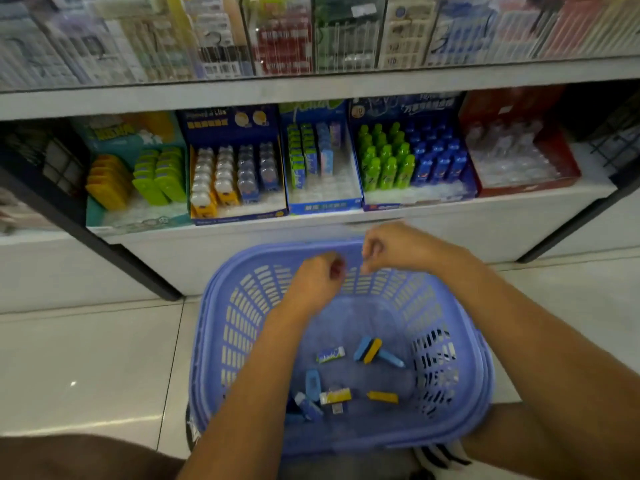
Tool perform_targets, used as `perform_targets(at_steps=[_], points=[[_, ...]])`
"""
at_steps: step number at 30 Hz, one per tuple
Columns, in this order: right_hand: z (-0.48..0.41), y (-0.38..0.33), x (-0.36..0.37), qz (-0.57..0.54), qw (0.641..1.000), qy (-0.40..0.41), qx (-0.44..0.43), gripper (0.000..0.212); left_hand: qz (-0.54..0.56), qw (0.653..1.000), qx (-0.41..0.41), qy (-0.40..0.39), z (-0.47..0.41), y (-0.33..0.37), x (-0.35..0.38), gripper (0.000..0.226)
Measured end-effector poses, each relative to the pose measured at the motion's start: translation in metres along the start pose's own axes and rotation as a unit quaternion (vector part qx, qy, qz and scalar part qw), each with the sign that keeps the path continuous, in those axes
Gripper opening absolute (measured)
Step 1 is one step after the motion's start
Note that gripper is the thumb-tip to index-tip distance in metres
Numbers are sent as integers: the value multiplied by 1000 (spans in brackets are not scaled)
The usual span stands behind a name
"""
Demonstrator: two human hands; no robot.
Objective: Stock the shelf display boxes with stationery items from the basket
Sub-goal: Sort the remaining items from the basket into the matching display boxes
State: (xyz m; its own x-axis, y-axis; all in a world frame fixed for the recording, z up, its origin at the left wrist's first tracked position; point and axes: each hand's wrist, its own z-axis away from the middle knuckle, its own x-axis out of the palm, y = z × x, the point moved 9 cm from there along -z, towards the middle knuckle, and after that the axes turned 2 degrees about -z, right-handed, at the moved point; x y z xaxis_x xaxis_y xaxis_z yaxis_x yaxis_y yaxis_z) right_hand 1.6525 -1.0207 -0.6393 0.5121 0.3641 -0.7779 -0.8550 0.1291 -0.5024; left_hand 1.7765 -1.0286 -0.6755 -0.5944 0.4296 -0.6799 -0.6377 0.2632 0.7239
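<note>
Several small stationery pieces (367, 350) lie loose on the bottom of the purple basket (214, 341), which sits on the tiles (86, 358) below the shelf (588, 188). My left hand (317, 282) and right hand (388, 247) hover close together over its far rim with fingers curled. Blur prevents me from confirming whether either pinches anything. Display boxes (235, 216) stand in a row on the shelf, and the middle eraser box (323, 206) shows bare space at its front.

Risks noted:
- A small piece could slip from a loose pinch and drop back into the basket or onto the tiles.
- Similar blue and yellow packs could go into the wrong box.
- A careless reach could topple the upright glue bottles (388, 168) next door.
</note>
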Motion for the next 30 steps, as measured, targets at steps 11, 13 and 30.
perform_targets(at_steps=[11,13,30], points=[[5,116,212,138,957,-231,108,61,-238,861,-54,-446,94,-122,178,41],[-4,114,216,167,958,-218,86,41,-255,863,-14,-436,89,-114,186,37],[-22,120,124,-76,950,-229,197,26,-199,888,0,-416,73,-77,241,28]])
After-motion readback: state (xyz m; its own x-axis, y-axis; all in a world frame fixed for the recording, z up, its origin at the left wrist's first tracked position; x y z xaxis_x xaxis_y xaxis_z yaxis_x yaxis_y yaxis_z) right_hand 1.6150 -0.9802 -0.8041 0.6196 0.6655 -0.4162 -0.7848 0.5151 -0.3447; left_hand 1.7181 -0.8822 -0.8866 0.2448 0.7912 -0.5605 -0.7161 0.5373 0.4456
